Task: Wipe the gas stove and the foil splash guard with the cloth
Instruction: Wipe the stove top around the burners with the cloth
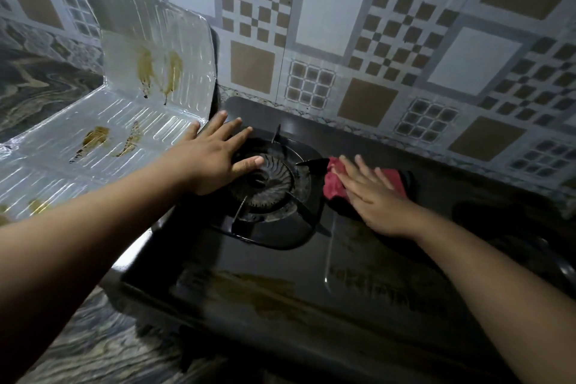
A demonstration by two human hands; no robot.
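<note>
A black glass gas stove (311,284) fills the middle of the head view, with a brown smear near its front. My left hand (215,156) lies flat with fingers spread over the left burner (268,184) and holds nothing. My right hand (374,196) presses flat on a red cloth (335,185) lying on the stove top just right of that burner. A silver foil splash guard (149,97) stands to the left of the stove, with brown drips on its upright panel and its lower panel.
A tiled wall (374,40) with brown and white squares runs behind the stove. A marbled countertop (93,346) shows at the front left. A second burner (498,218) sits in shadow at the right.
</note>
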